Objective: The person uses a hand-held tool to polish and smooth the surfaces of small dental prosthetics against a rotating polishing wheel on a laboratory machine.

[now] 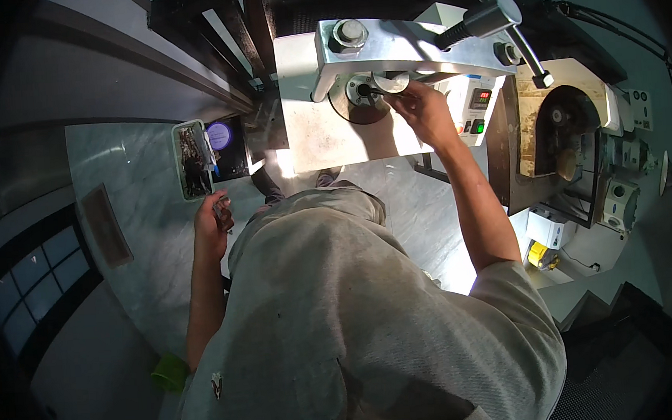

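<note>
My right hand (422, 112) reaches over the white bench machine (324, 145), its fingers pinched on a thin dark rod-like tool (376, 91). The tool's tip points at the round metal opening (361, 90) in the machine's top. A shiny curved metal piece (391, 82) sits just above my fingertips, under the thick metal crossbar (411, 47). On the left, low beside the machine, my left hand (215, 217) is closed around something slim and shiny that I cannot make out. It is next to an open tub (183, 181) of dark, clumpy contents.
A large clamp screw with a T-handle (493, 15) rises from the crossbar. A lit display panel (479, 101) is on the machine's right side. A purple-lidded jar (220, 135) stands beside the tub. Further right is an open-fronted machine (534, 121); a green bin (169, 372) stands lower left.
</note>
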`<state>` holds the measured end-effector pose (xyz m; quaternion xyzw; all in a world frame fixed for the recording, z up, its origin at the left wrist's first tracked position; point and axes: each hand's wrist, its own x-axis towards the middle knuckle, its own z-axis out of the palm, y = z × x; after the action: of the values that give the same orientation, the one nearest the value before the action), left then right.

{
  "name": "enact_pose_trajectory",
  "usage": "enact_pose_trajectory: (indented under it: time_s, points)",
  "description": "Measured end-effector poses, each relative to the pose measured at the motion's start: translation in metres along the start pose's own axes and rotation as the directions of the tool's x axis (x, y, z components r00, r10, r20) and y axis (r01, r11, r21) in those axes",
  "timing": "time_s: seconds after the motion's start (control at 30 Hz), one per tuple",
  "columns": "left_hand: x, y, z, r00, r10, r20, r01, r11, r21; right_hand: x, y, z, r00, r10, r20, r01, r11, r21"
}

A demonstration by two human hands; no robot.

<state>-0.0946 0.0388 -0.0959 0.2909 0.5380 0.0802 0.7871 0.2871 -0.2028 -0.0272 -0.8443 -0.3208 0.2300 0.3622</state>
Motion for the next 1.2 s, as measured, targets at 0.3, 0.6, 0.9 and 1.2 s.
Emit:
enact_pose_trajectory:
  time_s: [0.3, 0.6, 0.9, 1.2]
  points:
    - [-0.006, -0.002, 0.0, 0.999, 0.018, -0.03, -0.015, 0.997, 0.073, 0.048, 0.013, 0.022, 0.912, -0.319, 0.258, 0.38, 0.895, -0.233]
    - [-0.017, -0.003, -0.003, 0.998, 0.023, -0.062, -0.016, 0.993, 0.115, 0.034, 0.037, 0.04, 0.9, -0.437, 0.019, 0.401, 0.808, -0.432]
    - [-0.01, -0.004, -0.014, 0.997, 0.027, -0.073, -0.019, 0.993, 0.116, -0.054, -0.014, 0.01, 0.868, 0.426, -0.255, -0.004, 0.519, 0.854]
    - [0.003, 0.015, 0.003, 1.0, 0.014, 0.002, -0.014, 0.987, 0.157, -0.022, 0.004, 0.022, 0.936, 0.19, -0.296, -0.007, 0.851, 0.525]
